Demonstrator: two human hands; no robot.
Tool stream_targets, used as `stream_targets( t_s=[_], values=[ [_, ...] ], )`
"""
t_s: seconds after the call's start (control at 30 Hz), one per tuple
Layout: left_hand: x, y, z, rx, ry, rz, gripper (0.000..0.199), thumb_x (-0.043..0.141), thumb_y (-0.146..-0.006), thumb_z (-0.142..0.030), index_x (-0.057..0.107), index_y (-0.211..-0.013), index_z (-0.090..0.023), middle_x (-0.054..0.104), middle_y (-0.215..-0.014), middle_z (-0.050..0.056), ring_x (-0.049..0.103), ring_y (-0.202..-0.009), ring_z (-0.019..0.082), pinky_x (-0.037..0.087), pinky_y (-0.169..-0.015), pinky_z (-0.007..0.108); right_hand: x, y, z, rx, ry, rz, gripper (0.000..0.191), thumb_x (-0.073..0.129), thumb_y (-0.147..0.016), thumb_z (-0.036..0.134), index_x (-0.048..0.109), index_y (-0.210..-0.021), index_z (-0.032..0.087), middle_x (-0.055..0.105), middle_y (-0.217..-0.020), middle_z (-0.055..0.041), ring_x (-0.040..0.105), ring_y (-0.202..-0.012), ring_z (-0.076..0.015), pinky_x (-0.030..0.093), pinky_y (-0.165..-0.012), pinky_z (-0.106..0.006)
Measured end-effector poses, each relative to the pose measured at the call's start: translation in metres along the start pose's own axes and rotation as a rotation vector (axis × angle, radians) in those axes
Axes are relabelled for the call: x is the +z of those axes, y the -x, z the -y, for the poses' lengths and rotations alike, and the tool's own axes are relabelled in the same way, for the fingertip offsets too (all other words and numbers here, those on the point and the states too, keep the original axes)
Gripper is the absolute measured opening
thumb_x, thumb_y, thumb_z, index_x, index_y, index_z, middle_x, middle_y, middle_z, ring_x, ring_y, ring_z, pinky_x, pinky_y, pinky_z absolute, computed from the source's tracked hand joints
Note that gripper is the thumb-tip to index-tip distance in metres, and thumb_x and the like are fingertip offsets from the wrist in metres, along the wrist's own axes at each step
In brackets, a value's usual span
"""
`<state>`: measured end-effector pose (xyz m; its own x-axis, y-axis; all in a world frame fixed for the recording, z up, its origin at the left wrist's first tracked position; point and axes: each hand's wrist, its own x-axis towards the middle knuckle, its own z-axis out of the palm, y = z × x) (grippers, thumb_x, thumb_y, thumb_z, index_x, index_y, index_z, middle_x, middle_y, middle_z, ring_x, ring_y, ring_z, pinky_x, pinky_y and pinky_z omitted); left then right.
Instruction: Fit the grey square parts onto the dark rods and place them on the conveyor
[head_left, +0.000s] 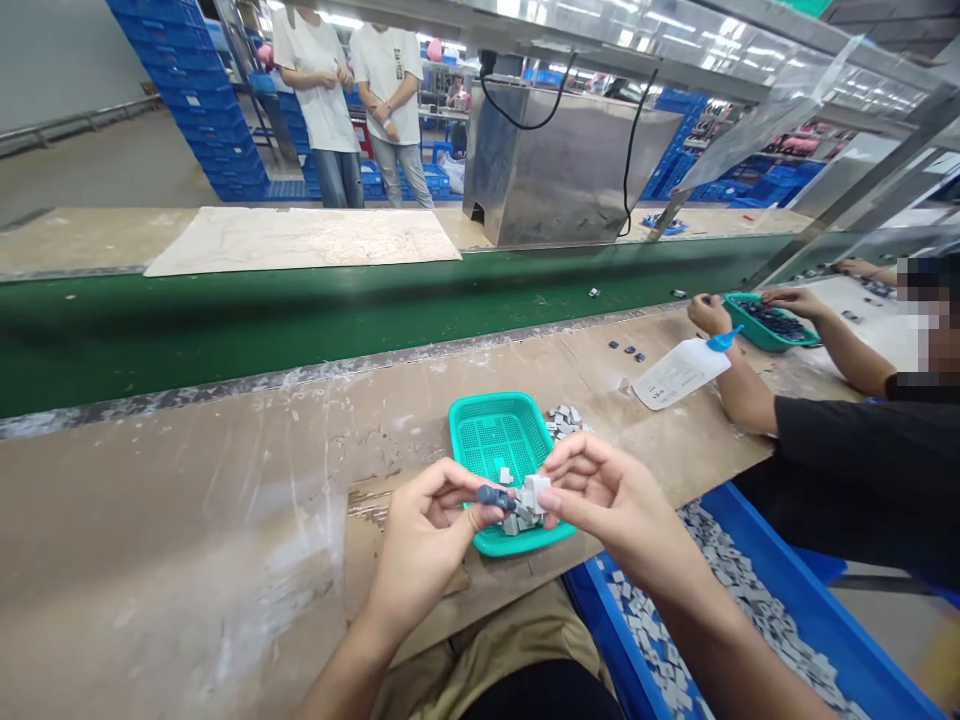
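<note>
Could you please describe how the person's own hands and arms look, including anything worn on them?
Both the left hand and the right hand are bare, without gloves. The forearms show no sleeves, watch, bracelet or cables as far as the picture reaches. I see no rings or markings, though parts of the fingers are hidden.

The left hand [424, 525] is pinched between thumb and fingers, its tips pointing toward the right hand [604, 490], which faces it just beside, thumb and fingers likewise drawn together. Behind the hands, the left forearm [352, 650] and right forearm [724, 625] slant back, spreading apart.
</note>
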<state>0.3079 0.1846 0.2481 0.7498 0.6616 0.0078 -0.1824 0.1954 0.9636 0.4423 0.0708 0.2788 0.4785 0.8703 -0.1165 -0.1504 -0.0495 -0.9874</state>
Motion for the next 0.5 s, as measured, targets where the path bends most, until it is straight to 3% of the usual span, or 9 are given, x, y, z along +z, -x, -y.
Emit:
stream_targets(
  t_s=[0.1, 0.17, 0.33, 0.5],
  values=[
    [-0.001, -0.001, -0.001, -0.198, 0.144, 0.035, 0.027, 0.076, -0.065, -0.027, 0.053, -0.069, -0.015, 0.067, -0.067, 0.001, 0.067, -0.067, 0.018, 0.059, -0.064, 0.028, 0.003, 0.005, 0.0, -0.131, 0.079, -0.093, 0.026, 0.076, -0.068, 0.025, 0.055, -0.083, 0.02, 0.063, -0.081, -0.0014, 0.063, -0.075, -0.0134, 0.053, -0.065, -0.023],
    [-0.002, 0.0, -0.001, -0.26, 0.205, 0.079, 0.029, 0.077, -0.064, -0.028, 0.051, -0.07, -0.015, 0.067, -0.068, 0.001, 0.067, -0.066, 0.018, 0.06, -0.065, 0.032, 0.005, 0.007, -0.001, -0.168, 0.125, -0.105, 0.025, 0.076, -0.068, 0.024, 0.056, -0.083, 0.021, 0.064, -0.082, -0.0025, 0.063, -0.079, -0.0146, 0.053, -0.069, -0.024],
    [0.0, 0.0, -0.001, -0.302, 0.231, 0.072, 0.031, 0.079, -0.06, -0.027, 0.052, -0.067, -0.014, 0.069, -0.068, 0.002, 0.068, -0.066, 0.019, 0.06, -0.063, 0.031, 0.008, 0.007, -0.005, -0.145, 0.166, -0.075, 0.025, 0.075, -0.069, 0.026, 0.054, -0.082, 0.02, 0.065, -0.08, -0.0033, 0.064, -0.078, -0.016, 0.054, -0.07, -0.028],
    [0.01, 0.001, -0.007, -0.322, 0.144, -0.063, 0.03, 0.082, -0.051, -0.027, 0.054, -0.055, -0.015, 0.066, -0.056, 0.001, 0.066, -0.055, 0.018, 0.058, -0.053, 0.024, 0.005, 0.004, -0.003, -0.109, 0.165, -0.019, 0.024, 0.075, -0.068, 0.024, 0.054, -0.08, 0.02, 0.063, -0.078, -0.0013, 0.062, -0.075, -0.0136, 0.052, -0.068, -0.025]
  ],
)
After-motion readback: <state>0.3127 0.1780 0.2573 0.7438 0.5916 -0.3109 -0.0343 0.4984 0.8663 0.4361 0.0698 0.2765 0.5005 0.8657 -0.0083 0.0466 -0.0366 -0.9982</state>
